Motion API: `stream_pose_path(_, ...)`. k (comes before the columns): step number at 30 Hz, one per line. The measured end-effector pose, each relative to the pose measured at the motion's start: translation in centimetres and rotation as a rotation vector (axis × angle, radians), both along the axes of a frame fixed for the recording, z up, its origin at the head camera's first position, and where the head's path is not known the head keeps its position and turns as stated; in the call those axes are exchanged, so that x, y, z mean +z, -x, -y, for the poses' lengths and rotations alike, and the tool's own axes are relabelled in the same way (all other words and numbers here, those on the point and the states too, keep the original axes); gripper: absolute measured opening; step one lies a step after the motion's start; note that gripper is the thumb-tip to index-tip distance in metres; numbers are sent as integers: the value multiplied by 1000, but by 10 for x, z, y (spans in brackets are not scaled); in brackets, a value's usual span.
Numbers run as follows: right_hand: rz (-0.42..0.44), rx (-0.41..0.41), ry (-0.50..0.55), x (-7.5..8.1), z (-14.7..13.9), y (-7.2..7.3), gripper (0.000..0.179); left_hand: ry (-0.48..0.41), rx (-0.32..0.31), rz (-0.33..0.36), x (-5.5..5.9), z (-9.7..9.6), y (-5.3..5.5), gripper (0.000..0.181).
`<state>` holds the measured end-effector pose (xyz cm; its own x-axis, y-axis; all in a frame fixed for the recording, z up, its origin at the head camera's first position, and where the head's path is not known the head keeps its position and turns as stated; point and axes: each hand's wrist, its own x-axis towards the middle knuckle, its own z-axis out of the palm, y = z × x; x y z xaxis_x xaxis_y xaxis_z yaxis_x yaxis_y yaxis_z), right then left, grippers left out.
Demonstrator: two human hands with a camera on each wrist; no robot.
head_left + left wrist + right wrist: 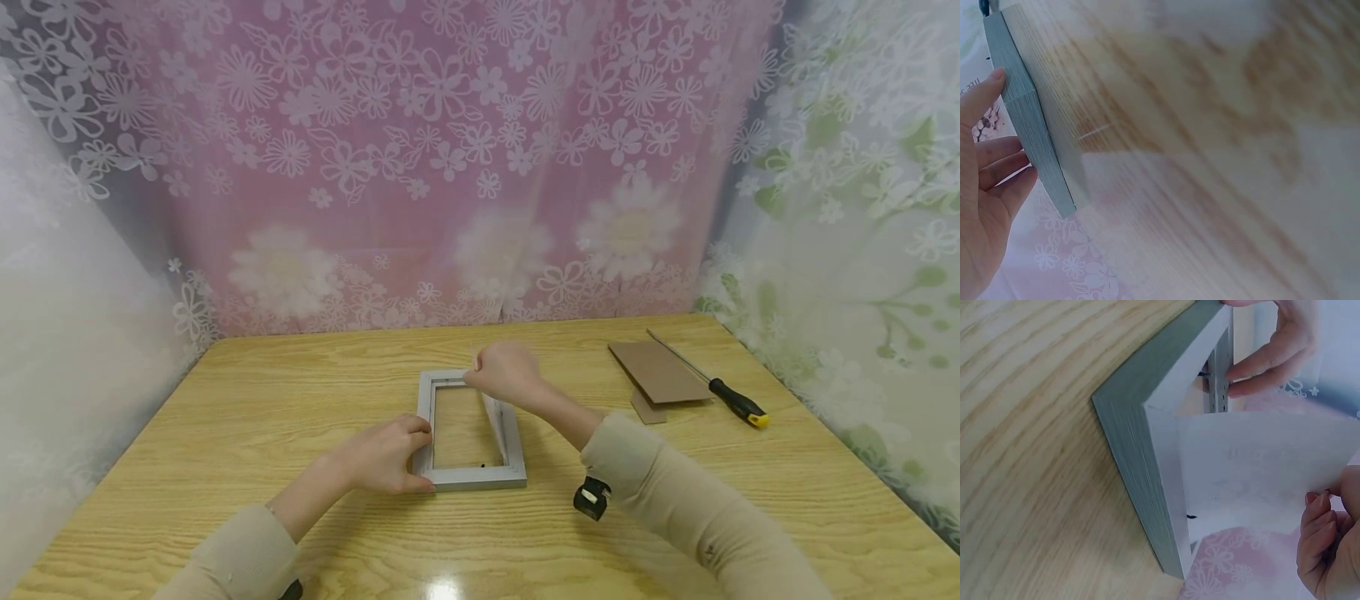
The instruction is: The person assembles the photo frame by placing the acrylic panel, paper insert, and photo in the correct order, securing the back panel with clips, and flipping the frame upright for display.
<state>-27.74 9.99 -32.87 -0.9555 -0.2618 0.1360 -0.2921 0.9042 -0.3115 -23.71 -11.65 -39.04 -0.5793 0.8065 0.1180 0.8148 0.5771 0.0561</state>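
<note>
A silver-grey picture frame lies on the table, its opening upward. My left hand grips its left rail, thumb by the near corner; fingertips reach over the inner edge in the right wrist view. My right hand, above the far rail, pinches the edge of a white sheet of paper. The sheet is tilted up, with its lower edge inside the right side of the frame. Wood grain shows through the rest of the opening. Small dark tabs stick out from the frame's inner edge.
At the right of the wooden table lies a brown backing board with a smaller flap under it. Beside it rests a screwdriver with a black and yellow handle. Flowered curtains hang around the table.
</note>
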Motion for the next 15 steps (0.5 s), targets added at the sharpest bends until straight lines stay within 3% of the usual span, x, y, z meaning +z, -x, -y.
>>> stream_pose_path(15, 19, 72, -101, -24, 26, 3, 42, -9, -12, -11, -1, 0, 0, 59)
